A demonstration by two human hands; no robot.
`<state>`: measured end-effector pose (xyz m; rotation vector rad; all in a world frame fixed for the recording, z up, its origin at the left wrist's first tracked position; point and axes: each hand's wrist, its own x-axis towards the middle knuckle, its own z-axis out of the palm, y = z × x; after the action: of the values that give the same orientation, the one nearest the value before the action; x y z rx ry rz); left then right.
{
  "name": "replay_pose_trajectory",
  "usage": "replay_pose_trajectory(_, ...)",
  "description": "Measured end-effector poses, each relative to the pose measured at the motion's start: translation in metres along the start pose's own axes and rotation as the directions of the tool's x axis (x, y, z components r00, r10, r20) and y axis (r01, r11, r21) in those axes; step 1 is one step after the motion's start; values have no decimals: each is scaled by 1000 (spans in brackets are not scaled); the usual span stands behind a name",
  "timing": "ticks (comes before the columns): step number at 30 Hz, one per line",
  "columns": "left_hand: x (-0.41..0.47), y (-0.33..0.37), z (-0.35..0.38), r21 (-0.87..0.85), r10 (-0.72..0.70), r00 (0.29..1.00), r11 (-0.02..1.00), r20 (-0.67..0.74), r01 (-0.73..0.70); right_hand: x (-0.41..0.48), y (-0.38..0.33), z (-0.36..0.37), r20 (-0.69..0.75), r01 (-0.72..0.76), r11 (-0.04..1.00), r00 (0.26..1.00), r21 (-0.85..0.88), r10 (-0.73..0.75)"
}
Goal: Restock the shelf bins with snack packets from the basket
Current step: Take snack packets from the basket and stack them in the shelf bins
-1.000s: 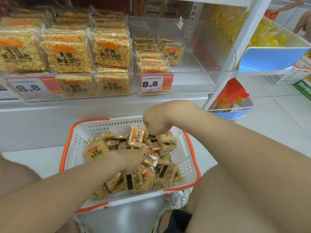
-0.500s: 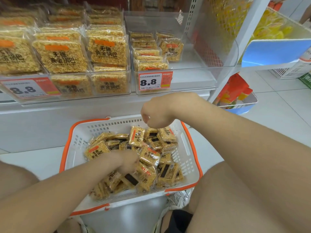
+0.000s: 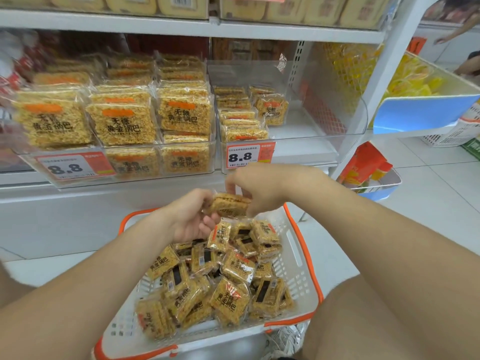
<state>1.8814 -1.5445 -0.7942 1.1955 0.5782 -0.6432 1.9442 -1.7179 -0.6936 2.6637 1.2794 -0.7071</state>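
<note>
White tiled floor (image 3: 428, 203), white metal shelf (image 3: 104, 22). Two clear plastic bins: the left bin (image 3: 181, 165) is crammed with square, grainy golden cakes, and the right bin (image 3: 324, 131) is half filled. Below sits a perforated white basket (image 3: 294, 255) with an orange rim, heaped with crinkly snack packets (image 3: 228, 302). Above it, left hand (image 3: 191, 216) and right hand (image 3: 259, 188) pinch a small stack (image 3: 230, 203).

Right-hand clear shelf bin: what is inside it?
The clear bin holds rice-cracker packets stacked along its left side; the rest of its floor shows bare. The 8.8 price tag covers its front left corner, so whatever lies behind that is hidden.
</note>
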Motion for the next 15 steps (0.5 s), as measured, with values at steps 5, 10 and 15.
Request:
replay_pose_trajectory(5, -8, -2, 6, 292, 197, 970, 945, -140, -149, -9, 11, -17, -14, -34, 979, 999, 201, 37)
replay_pose_trajectory(10, -17, 5, 16, 33, 311, 936, 950, -166, -310, -14, 21, -24, 71, -79, 957, 996, 279, 62)
replay_pose_trajectory(15, -23, 8, 18, -41, 397, 909, 913, -126, -405, -16, 25, -28, 93, -167, 917, 985, 363, 143)
